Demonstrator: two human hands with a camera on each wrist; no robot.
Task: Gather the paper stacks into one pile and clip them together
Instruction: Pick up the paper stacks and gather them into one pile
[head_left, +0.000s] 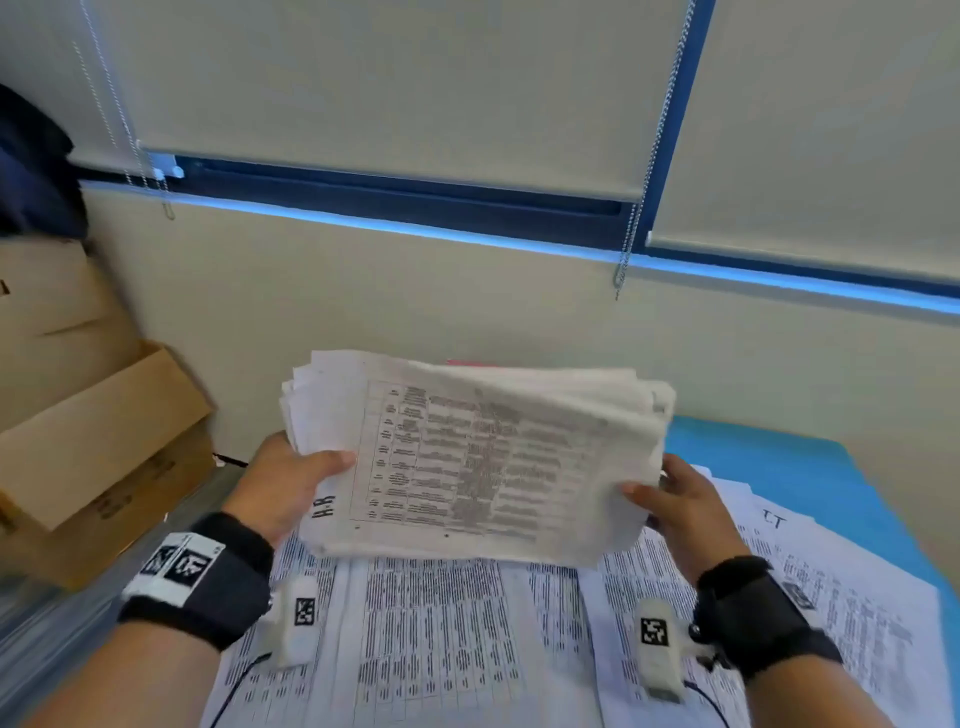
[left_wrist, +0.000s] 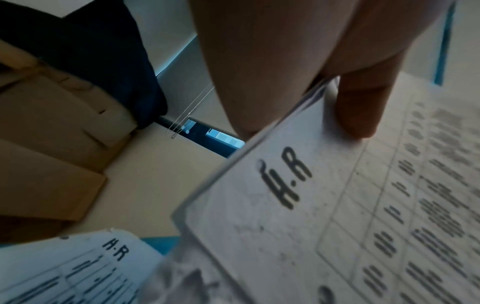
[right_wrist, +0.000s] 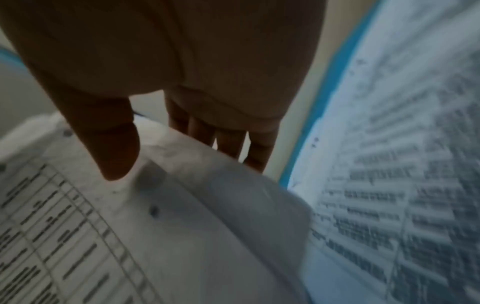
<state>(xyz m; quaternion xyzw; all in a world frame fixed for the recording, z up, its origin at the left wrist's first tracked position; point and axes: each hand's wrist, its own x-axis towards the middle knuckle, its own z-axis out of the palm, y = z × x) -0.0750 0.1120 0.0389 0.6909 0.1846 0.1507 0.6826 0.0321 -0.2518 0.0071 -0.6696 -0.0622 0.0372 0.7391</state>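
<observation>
Both thumbs press on top of the thick paper stack (head_left: 478, 457), my other fingers tucked beneath: my left hand (head_left: 283, 483) pinches its left edge by the "H.R" mark, my right hand (head_left: 685, 506) pinches its right edge. I hold the stack lifted above more printed sheets (head_left: 431, 639) spread over the blue table (head_left: 810, 467). Cardboard boxes (head_left: 98, 447) stand to my left.

thick paper stack (head_left: 483, 457), white sheets printed with tables, top sheet marked "h.r", held raised and tilted above the table, edges uneven at the far left corner. more printed sheets (head_left: 431, 644) lie spread flat beneath, overlapping, on the blue table surface (head_left: 810, 457).
</observation>
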